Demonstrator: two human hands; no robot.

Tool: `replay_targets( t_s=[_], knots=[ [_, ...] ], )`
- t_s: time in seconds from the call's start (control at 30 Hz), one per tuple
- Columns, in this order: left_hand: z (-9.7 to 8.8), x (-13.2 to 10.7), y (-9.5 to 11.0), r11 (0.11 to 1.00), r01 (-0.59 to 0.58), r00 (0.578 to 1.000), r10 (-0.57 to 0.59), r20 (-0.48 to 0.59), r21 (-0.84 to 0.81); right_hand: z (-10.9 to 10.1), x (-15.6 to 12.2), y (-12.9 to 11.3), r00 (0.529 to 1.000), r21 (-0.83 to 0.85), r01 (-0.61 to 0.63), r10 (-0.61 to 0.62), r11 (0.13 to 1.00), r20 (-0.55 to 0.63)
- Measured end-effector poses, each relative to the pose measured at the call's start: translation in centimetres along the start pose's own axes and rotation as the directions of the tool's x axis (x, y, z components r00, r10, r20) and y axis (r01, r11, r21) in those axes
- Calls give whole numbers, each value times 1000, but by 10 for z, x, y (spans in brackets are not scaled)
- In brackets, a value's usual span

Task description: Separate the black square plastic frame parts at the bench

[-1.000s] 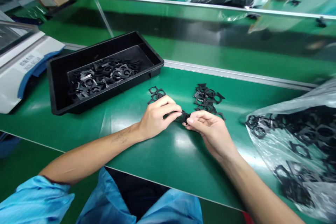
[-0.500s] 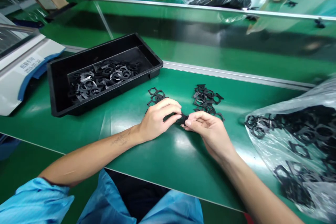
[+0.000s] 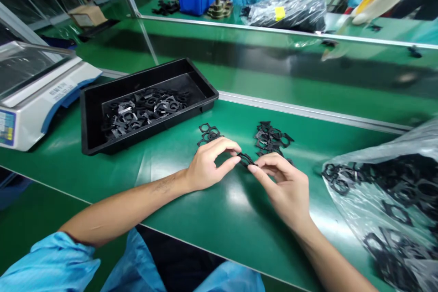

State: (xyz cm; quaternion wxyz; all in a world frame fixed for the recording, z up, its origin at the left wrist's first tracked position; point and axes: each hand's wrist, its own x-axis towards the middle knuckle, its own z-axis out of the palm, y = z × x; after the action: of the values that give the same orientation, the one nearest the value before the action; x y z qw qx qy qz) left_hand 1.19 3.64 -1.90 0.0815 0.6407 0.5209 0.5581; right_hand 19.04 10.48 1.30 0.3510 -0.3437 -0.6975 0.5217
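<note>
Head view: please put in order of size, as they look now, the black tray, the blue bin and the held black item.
1. Black tray
2. Blue bin
3. Held black item

The bin stands farther away; real sizes may differ.

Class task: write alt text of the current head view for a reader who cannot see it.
A person's left hand and right hand hold one or more small black parts above a green table. Two piles of similar parts lie just beyond; a black tray of parts stands to the left, a clear bag of parts to the right.
</note>
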Motion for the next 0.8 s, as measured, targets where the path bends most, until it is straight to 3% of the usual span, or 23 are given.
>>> replay_targets(
  t_s=[0.2,0.4,0.53,0.8],
  knots=[
    [1,0,-2,993,75,997,-76,-3,-91,-1,-1,-1,998,-64,54,-55,996,-6],
    [0,1,-1,996,-82,996,81,-30,-26,-1,-1,-2,997,-75,75,-76,994,-6],
    [-1,1,-1,994,-112,994,112,-15,18,0,-1,-3,996,-87,86,-87,993,-5],
    [0,-1,3,996,77,997,-76,21,-49,0,-2,-2,990,-157,139,-139,978,12]
  ],
)
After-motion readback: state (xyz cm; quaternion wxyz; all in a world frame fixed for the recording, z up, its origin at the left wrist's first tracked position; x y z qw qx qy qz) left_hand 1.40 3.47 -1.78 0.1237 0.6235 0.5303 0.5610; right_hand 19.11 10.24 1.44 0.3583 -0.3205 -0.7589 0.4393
